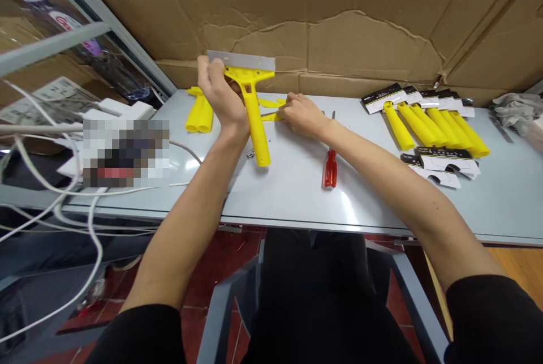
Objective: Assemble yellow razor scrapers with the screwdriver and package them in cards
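My left hand is closed around the head of a yellow scraper, held up above the table. A flat metal blade lies along the scraper's top edge, and the handle points down toward me. My right hand rests at the tabletop with curled fingers on a thin yellow plastic piece; its fingertips are partly hidden. Another yellow strip lies just behind. Several small screws are scattered below the scraper. A red-handled screwdriver lies near my right forearm.
Two yellow handles lie at the left. Several carded yellow scrapers are lined up at the right, with loose cards in front. White cables hang at the left. Cardboard backs the table. Grey gloves lie far right.
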`<control>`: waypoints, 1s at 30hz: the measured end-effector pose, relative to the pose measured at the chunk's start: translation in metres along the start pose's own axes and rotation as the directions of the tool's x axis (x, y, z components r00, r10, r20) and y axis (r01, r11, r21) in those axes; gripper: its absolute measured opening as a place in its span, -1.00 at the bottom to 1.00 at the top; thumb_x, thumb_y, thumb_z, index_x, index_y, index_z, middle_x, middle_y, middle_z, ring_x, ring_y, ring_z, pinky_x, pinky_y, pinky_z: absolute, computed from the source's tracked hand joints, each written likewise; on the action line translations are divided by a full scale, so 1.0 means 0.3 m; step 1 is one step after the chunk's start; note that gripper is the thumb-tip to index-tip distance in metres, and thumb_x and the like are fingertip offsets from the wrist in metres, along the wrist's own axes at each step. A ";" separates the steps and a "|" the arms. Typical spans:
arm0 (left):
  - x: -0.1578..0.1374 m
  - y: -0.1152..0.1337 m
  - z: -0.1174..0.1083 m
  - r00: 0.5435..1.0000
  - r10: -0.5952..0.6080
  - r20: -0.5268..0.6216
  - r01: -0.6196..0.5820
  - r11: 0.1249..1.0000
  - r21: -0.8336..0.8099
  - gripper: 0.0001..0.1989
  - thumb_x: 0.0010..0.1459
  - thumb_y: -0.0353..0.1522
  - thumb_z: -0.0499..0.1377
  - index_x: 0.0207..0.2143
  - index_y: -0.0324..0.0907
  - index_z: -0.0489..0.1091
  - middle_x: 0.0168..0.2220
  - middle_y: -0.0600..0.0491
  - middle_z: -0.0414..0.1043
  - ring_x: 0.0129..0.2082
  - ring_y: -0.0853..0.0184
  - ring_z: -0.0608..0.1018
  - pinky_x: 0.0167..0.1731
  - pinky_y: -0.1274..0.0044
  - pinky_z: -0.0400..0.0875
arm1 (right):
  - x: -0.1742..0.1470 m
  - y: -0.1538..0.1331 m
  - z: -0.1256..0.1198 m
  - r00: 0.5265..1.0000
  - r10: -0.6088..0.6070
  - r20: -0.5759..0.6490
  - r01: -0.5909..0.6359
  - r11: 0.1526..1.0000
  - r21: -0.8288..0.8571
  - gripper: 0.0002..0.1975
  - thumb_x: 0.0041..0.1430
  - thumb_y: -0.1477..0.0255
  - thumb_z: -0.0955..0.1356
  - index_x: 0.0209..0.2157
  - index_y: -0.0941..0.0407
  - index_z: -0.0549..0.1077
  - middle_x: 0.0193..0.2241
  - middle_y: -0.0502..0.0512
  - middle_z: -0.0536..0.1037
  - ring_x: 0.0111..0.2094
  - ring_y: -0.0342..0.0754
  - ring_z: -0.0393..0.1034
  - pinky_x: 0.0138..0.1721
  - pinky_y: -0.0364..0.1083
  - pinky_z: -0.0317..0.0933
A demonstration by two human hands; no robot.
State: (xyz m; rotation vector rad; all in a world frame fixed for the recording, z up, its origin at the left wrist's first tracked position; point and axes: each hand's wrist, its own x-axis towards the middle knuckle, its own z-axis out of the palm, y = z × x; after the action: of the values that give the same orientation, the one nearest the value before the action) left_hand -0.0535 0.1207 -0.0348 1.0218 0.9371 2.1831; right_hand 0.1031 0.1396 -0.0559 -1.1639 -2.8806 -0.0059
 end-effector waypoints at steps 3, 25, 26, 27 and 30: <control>-0.022 -0.014 0.005 0.998 0.029 -0.049 -0.028 0.999 0.021 -0.69 0.57 -0.41 -0.07 -0.32 -0.02 -0.07 -0.45 0.20 -0.05 -0.52 0.40 0.10 -0.46 0.45 0.05 | 0.040 -0.018 0.020 1.000 -0.030 0.004 0.030 1.000 0.000 -0.45 0.41 0.58 0.07 0.09 0.36 0.60 0.10 0.46 0.51 0.30 0.13 0.23 0.36 0.10 0.05; -0.260 -0.014 0.080 0.928 -0.213 0.307 0.174 0.973 0.150 -0.58 0.44 -0.12 0.22 -0.37 -0.04 0.08 -0.52 0.17 0.13 -0.58 0.41 0.37 -0.62 0.58 0.23 | -0.475 0.218 -0.216 0.821 0.443 -0.360 0.267 0.259 0.928 -0.50 0.06 0.13 0.62 -0.12 0.21 0.61 -0.11 0.17 0.63 -0.16 -0.24 0.58 0.01 -0.15 0.57; -0.275 -0.015 0.083 0.912 -0.236 0.334 0.192 0.968 0.161 -0.57 0.44 -0.09 0.22 -0.37 -0.04 0.08 -0.52 0.18 0.15 -0.60 0.41 0.37 -0.62 0.58 0.23 | -0.495 0.202 -0.202 0.827 0.436 -0.354 0.262 0.258 0.930 -0.52 0.10 0.14 0.60 -0.10 0.18 0.59 -0.08 0.14 0.62 -0.15 -0.28 0.55 -0.01 -0.18 0.55; -0.289 -0.015 0.085 0.895 -0.255 0.367 0.205 0.964 0.169 -0.56 0.44 -0.07 0.22 -0.36 -0.04 0.09 -0.52 0.18 0.17 -0.61 0.41 0.38 -0.63 0.57 0.23 | -0.511 0.191 -0.187 0.835 0.435 -0.338 0.250 0.248 0.936 -0.53 0.12 0.16 0.59 -0.04 0.15 0.57 -0.06 0.10 0.61 -0.16 -0.32 0.52 -0.05 -0.21 0.51; -0.324 -0.016 0.093 0.836 -0.289 0.466 0.224 0.956 0.191 -0.59 0.41 -0.11 0.24 -0.37 -0.05 0.13 -0.51 0.16 0.25 -0.65 0.42 0.39 -0.63 0.55 0.26 | -0.535 0.181 -0.139 0.860 0.436 -0.264 0.207 0.174 0.963 -0.30 0.00 0.31 0.64 0.18 0.02 0.48 -0.11 0.02 0.59 -0.23 -0.36 0.46 -0.20 -0.26 0.37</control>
State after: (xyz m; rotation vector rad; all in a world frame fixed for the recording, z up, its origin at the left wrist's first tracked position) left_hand 0.0244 0.0646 -0.0667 1.3433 0.9142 1.5453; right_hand 0.2575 0.0664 -0.0202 -0.8101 -1.5526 1.2093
